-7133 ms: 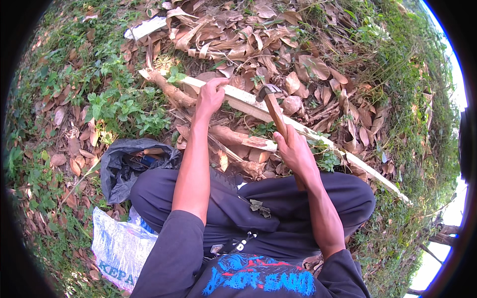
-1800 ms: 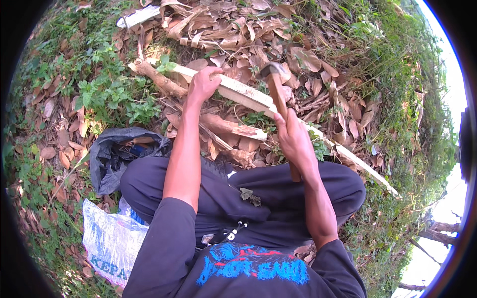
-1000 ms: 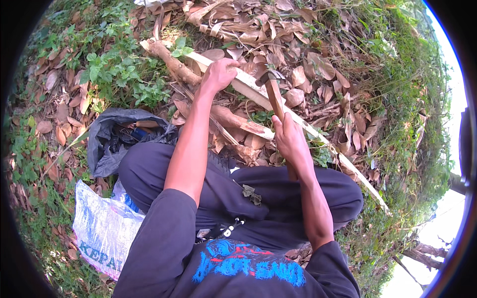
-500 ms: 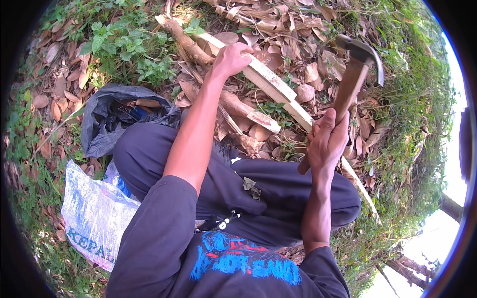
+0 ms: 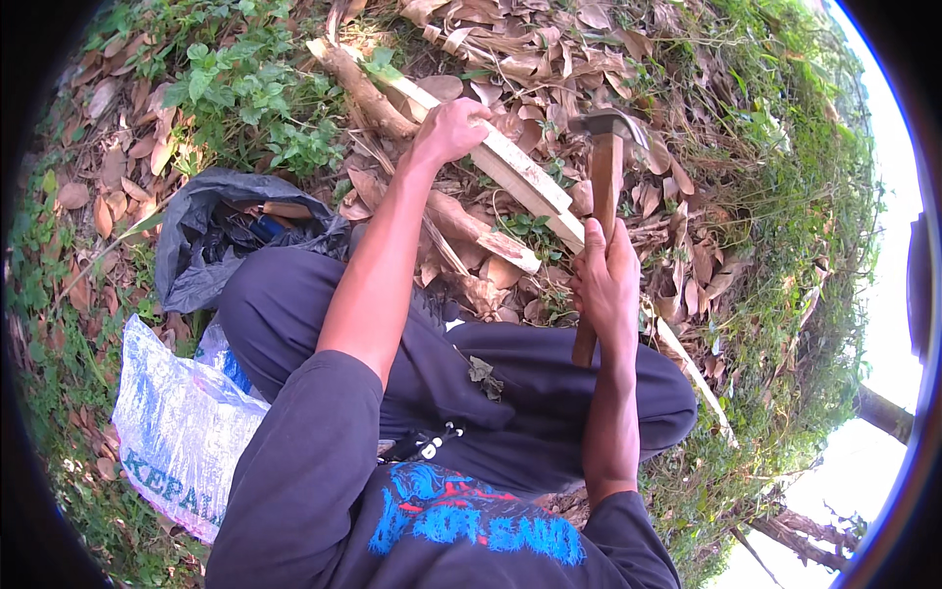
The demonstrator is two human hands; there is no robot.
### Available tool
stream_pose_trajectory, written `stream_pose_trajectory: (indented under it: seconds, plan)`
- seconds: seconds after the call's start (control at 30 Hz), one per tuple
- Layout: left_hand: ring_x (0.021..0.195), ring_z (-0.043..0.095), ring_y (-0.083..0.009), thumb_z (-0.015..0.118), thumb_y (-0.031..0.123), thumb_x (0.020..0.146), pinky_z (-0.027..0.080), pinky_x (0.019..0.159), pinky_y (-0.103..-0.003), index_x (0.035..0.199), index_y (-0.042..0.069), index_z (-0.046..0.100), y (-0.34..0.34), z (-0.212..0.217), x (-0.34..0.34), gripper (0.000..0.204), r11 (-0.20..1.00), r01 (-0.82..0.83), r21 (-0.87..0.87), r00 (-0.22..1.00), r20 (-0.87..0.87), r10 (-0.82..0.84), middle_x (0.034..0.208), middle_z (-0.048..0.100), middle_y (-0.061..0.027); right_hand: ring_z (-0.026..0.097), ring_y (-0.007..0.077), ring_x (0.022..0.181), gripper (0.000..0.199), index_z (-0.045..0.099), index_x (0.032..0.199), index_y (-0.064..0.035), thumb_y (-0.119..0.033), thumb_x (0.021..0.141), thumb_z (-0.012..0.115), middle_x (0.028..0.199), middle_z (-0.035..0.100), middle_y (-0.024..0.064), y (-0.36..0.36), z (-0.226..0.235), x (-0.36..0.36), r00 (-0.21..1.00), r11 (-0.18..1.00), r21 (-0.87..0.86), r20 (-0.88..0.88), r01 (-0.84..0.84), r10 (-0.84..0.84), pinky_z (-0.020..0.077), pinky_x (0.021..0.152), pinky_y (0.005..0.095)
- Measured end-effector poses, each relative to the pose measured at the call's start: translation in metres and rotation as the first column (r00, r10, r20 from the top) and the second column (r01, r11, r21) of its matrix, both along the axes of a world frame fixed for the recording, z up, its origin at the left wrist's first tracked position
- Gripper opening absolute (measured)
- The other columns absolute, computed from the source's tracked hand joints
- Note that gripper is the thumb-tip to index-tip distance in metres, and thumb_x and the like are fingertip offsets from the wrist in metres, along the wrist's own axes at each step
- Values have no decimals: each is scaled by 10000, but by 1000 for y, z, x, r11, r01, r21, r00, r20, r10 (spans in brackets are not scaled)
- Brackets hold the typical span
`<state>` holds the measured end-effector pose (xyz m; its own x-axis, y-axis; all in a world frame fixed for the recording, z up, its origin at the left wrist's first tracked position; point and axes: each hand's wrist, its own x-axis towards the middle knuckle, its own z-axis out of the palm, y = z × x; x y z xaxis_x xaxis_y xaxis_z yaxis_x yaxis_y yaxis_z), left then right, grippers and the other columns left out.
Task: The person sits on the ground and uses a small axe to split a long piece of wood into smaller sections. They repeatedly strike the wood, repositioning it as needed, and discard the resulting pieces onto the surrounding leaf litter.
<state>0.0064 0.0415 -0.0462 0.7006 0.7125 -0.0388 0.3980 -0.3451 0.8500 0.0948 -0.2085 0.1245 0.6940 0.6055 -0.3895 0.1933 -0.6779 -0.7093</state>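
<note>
My right hand (image 5: 610, 280) is wrapped around the wooden handle of a claw hammer (image 5: 606, 177), its metal head upward. The hammer head is over the leaves, right of the wood and apart from it. My left hand (image 5: 453, 131) is closed over a pale wooden strip (image 5: 525, 177), fingertips partly hidden. A shorter pale piece seems to lie along a longer strip, which runs from upper left toward my right hand. Beside them lies a thick brown branch (image 5: 373, 96). A shorter branch (image 5: 461, 221) with a split, pale end lies nearer my legs.
A black plastic bag (image 5: 191, 260) stands open by my left knee, with a few items inside. Nearer me is a white woven sack (image 5: 186, 412). Dry leaves (image 5: 530, 69) cover the ground, with green plants (image 5: 240, 93) at the left and grass (image 5: 814, 177) at the right.
My right hand has moved the hammer left and its head slightly down, toward the wood. My left hand stays at the strip. The whole view has shifted a little.
</note>
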Motion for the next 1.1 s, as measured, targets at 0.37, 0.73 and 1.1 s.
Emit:
stream_pose_trajectory:
  seconds: [0.37, 0.73, 1.1]
  plan:
    - [1065, 658, -336, 639, 222, 768, 505, 956, -399, 1063, 58, 729, 1, -15, -5, 349, 998, -60, 21, 996, 68, 59, 1143, 697, -154, 451, 55, 499, 165, 451, 1076, -50, -154, 1004, 556, 675, 462, -19, -42, -47, -11, 885, 991, 84, -463, 106, -56, 420, 420, 224]
    - [1102, 652, -290, 604, 55, 795, 476, 1004, -364, 1091, -33, 690, 15, -29, -2, 321, 996, 45, 81, 994, 100, -53, 1124, 698, -173, 568, 166, 569, 376, 518, 1086, -32, -393, 986, 553, 741, 577, 70, -58, -64, -28, 912, 997, -29, -404, 66, -72, 477, 526, 369]
    - [1153, 609, -332, 558, 28, 829, 449, 1028, -382, 1099, -41, 663, 4, -22, -2, 298, 972, 103, 209, 985, 112, -129, 1178, 656, -182, 691, 352, 768, 243, 626, 882, 55, -174, 800, 631, 794, 667, 245, -58, -88, -25, 975, 997, 61, -220, 46, -31, 528, 722, 474]
